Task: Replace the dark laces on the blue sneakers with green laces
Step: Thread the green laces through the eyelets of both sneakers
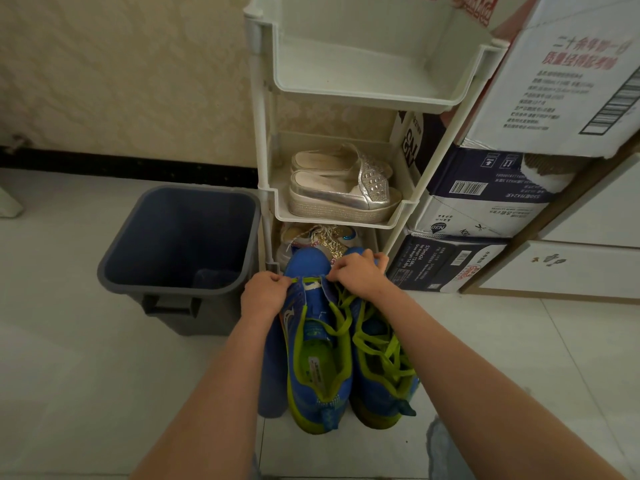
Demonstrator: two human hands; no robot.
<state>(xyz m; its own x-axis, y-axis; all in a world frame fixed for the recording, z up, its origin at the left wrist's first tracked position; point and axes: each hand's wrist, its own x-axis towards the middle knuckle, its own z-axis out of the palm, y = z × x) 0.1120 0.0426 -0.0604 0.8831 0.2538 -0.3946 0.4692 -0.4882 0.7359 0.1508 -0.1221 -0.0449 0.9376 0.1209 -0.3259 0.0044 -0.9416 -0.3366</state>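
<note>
Pale glossy tiles make up the floor (104, 375) that carries everything. Along its back edge, by the patterned wall, stand a dark grey square plastic bin (116, 254), a white plastic three-tier rack (263, 133) and a stack of printed cardboard boxes (485, 188). A pair of silver platform shoes (346, 192) sits on the rack's middle tier.

Just in front of the rack's foot, toes toward it, lie the two blue mesh sneakers with lime-yellow soles, side by side and touching. The right sneaker (377, 396) looks finished or nearly so, since green lace crosses its tongue in several loose zigzags that are not drawn tight. The left sneaker (310, 261) is only started. One flat green lace (341, 327) runs as a single bar across the lowest eyelets near the toe, and both long ends trail back over the open tongue and insole. No dark lace shows on either shoe, so the removal seems done.

The left hand (263, 294) has its fingers curled and pinches the lace at the left end of that bar. The right hand (360, 275), fingers also curled, pinches it at the right end and lies over the right sneaker's toe. By my judgement, what is left is to thread the remaining eyelet rows on the left sneaker, then snug and tie both.
</note>
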